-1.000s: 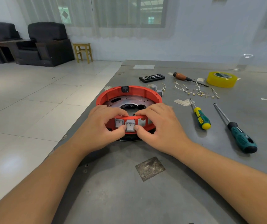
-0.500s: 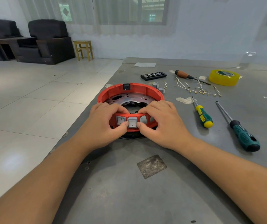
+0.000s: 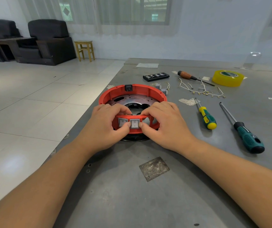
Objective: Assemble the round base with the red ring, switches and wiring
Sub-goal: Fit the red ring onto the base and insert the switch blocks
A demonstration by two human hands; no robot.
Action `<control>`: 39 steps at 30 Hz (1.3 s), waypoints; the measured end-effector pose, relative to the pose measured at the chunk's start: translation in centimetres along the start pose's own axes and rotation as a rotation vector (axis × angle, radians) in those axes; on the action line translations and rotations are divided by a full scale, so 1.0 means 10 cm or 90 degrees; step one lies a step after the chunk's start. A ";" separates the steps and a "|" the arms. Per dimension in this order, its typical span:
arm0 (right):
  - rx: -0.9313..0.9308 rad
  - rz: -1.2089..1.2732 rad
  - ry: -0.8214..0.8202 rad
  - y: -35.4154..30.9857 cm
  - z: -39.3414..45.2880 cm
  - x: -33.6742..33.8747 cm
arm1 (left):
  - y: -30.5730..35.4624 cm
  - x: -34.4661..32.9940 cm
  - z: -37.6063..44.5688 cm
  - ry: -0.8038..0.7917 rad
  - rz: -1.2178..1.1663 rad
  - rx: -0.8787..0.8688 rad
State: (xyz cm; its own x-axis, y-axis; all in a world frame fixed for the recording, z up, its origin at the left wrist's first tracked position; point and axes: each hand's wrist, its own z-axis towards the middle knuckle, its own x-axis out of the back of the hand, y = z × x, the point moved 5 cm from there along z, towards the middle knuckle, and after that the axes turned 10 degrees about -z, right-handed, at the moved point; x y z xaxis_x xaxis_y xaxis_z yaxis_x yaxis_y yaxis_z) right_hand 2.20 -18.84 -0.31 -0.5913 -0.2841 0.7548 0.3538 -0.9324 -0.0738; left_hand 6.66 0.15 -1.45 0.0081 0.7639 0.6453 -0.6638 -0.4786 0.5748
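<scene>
A red ring (image 3: 138, 90) sits on a round base with a metal plate (image 3: 132, 100) inside, near the table's left edge. Two grey rocker switches are in the ring's near wall: the left switch (image 3: 122, 122) and the middle switch (image 3: 134, 123). An empty slot (image 3: 146, 121) lies to their right. My left hand (image 3: 106, 127) grips the near wall from the left, thumb touching the middle switch. My right hand (image 3: 165, 125) grips it from the right, thumb at that switch's right edge. A black socket (image 3: 128, 87) sits in the far wall.
Loose grey switches (image 3: 160, 88) and white wires (image 3: 201, 90) lie behind the ring. To the right lie a yellow-green screwdriver (image 3: 207, 116), a teal screwdriver (image 3: 244, 133), a wooden-handled screwdriver (image 3: 189, 77), yellow tape (image 3: 228, 78) and a black bit case (image 3: 156, 76). The table edge (image 3: 89, 116) runs close on the left.
Both thumbs have stayed on the middle switch, which now sits flush in the red wall. The view has shifted slightly; the ring has not moved.
</scene>
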 end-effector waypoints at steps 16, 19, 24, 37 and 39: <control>-0.067 0.096 -0.075 0.35 -0.06 -0.13 | 0.00 0.06 0.01 -0.018 -0.011 -0.021; -0.054 0.112 -0.076 0.32 -0.06 -0.17 | 0.03 0.04 0.01 0.007 0.036 -0.041; -0.032 0.143 -0.096 0.24 -0.02 -0.23 | 0.09 -0.02 -0.01 0.038 0.100 -0.065; -0.368 0.100 -0.117 1.00 0.37 -0.59 | 0.07 -0.10 0.06 0.080 0.112 -0.023; -0.395 0.054 -0.143 1.16 0.50 -0.69 | 0.05 -0.10 0.06 0.084 0.108 -0.026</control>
State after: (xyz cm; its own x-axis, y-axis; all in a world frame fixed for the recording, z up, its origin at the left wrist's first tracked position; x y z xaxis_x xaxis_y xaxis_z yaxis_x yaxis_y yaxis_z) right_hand 13.99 -26.58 -3.13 -0.3906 -0.3712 0.8424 -0.1300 -0.8837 -0.4497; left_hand 6.80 -1.16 -1.50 -0.2021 0.7250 0.6584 -0.6775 -0.5890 0.4406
